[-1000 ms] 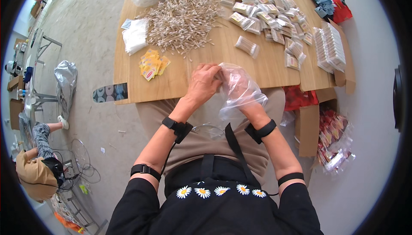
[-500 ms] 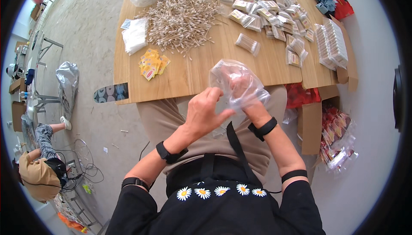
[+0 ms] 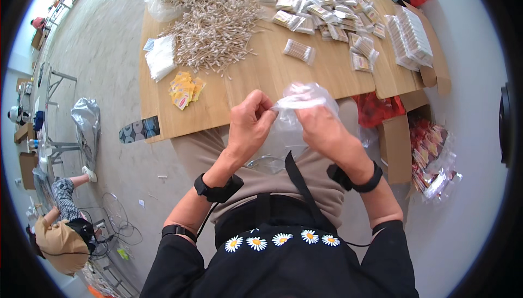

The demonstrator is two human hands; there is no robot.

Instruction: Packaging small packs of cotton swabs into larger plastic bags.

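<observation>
Two hands meet just off the near edge of the worktop, and both are closed on one clear plastic bag. Reading left to right: at the far left a person sits on the floor, well apart from me. On the worktop lie a white packet, then a small stack of yellow sachets, then a big loose heap of cotton swabs. My left hand pinches the bag's upper edge between thumb and fingertips, a tight grip. My right hand is curled behind the film, holding its other side; I cannot tell whether anything is inside the bag. Beyond it, one filled swab pack lies alone, with a spread of finished packs behind, and at the right a cardboard box holds rows of them. My judgement: many packs are done, yet the loose heap remains large, so plenty is left.
</observation>
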